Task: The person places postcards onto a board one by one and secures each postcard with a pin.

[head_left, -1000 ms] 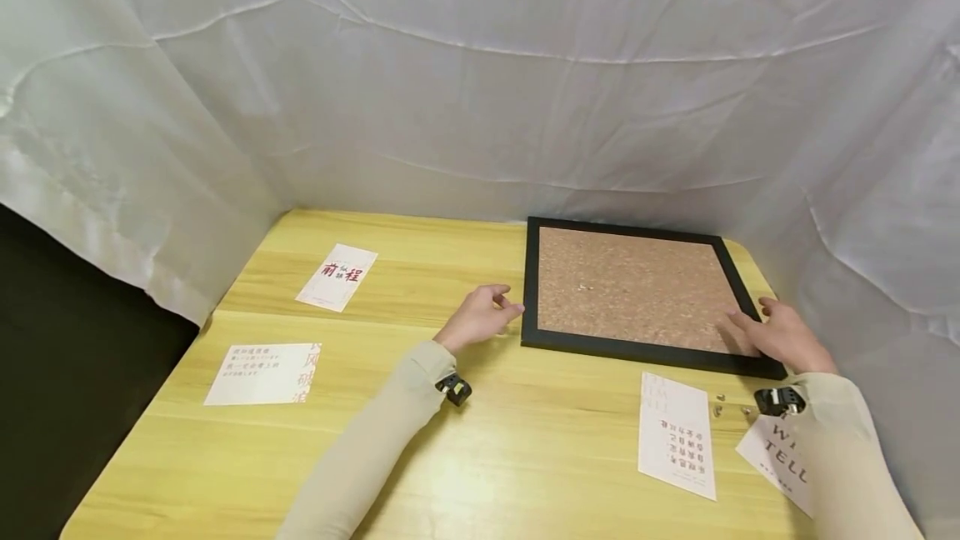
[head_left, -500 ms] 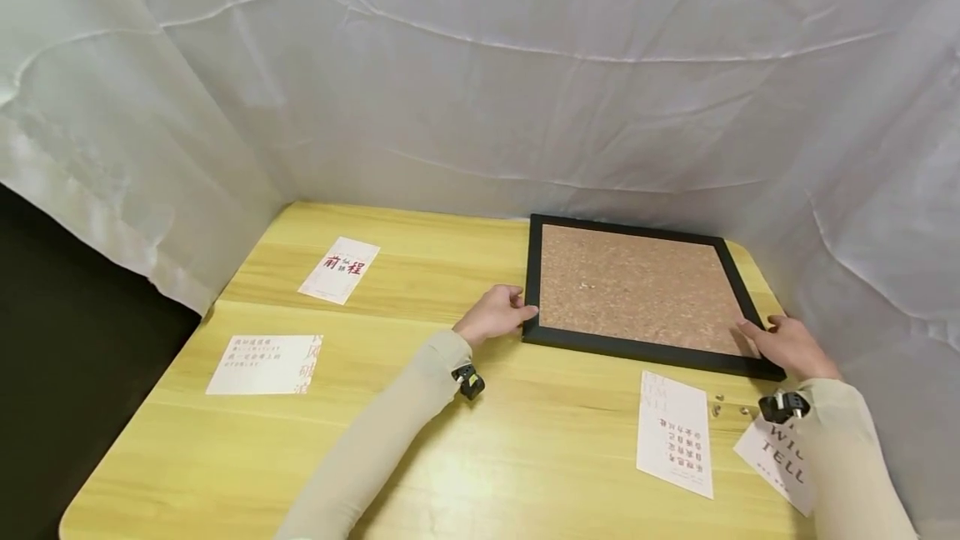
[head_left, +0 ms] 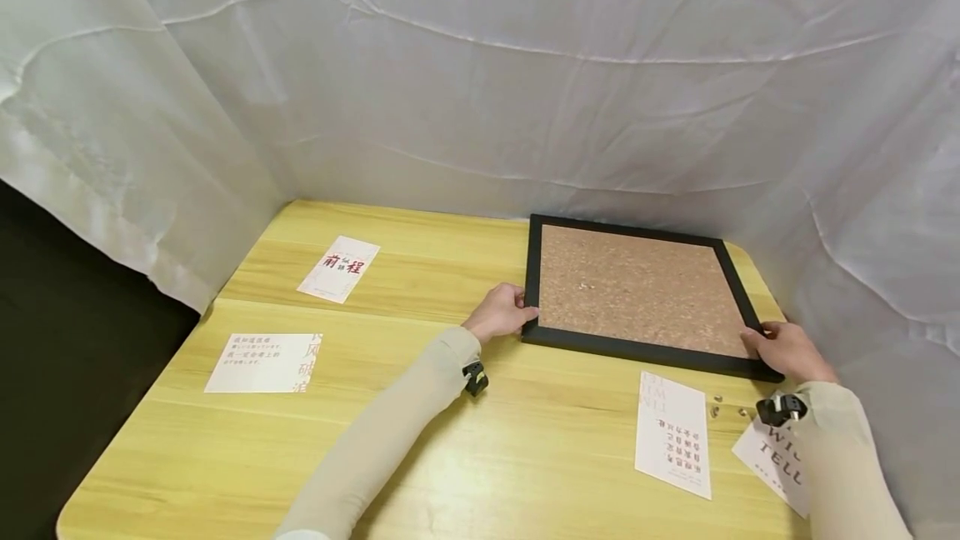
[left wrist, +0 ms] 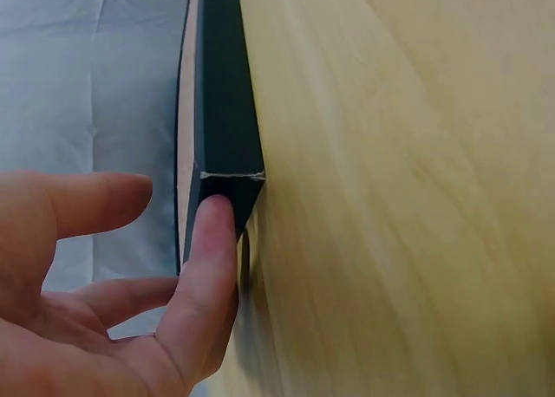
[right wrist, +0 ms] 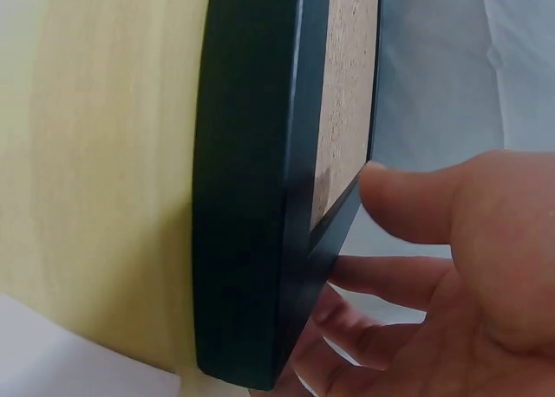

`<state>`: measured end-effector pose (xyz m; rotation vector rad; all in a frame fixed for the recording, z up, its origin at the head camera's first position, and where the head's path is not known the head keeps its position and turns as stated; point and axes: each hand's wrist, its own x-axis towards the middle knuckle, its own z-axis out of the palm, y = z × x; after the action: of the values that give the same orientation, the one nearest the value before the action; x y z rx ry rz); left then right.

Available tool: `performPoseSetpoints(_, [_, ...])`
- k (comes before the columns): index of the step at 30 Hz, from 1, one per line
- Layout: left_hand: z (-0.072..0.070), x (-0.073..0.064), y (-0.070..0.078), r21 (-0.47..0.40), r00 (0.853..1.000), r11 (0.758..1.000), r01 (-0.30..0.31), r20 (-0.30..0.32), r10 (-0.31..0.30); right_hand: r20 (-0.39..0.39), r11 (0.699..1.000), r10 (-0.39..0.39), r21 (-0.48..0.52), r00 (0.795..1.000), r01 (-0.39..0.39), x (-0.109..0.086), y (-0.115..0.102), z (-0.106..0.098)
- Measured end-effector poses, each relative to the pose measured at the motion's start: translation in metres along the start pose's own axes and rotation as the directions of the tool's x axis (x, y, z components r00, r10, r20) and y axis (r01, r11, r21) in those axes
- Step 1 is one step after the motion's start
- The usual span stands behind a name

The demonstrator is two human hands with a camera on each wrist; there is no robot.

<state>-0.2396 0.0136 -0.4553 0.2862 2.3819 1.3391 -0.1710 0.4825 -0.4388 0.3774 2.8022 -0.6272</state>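
A cork board (head_left: pixel 637 290) in a black frame lies flat at the back right of the table. My left hand (head_left: pixel 498 312) holds its left side near the front corner, thumb over the frame. In the left wrist view one finger (left wrist: pixel 212 232) presses the frame's outer side. My right hand (head_left: pixel 791 350) grips the right side near the front corner. Its thumb (right wrist: pixel 408 202) reaches over the frame's edge in the right wrist view, with the other fingers along the side and partly hidden. A small pale mark or item (head_left: pixel 585 286) shows on the cork.
A printed card (head_left: pixel 673 433) lies in front of the board, beside several small metal pieces (head_left: pixel 716 409). Another card (head_left: pixel 768 461) is partly under my right forearm. Two more cards, one back left (head_left: pixel 340 269) and one left (head_left: pixel 262 363), lie on the wooden table (head_left: pixel 465 473). Grey curtains (head_left: pixel 525 107) surround it.
My left hand has moved right, from beside the board onto its frame. The right hand has settled onto the right side. The board and cards look unmoved.
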Motion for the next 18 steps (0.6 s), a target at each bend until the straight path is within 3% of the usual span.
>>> performPoseSetpoints(9, [0.0049, 0.0093, 0.0014, 0.176, 0.997, 0.984, -0.016, -0.069, 0.029, -0.048, 1.0, -0.002, -0.011, 0.999, 0.002, 0.0059, -0.0002, 0.0031])
performPoseSetpoints(18, [0.0087, 0.0093, 0.0016, 0.204, 0.993, 0.979, -0.002, -0.112, 0.025, -0.061, 1.0, 0.007, -0.007, 0.998, -0.007, 0.0019, -0.0035, 0.003])
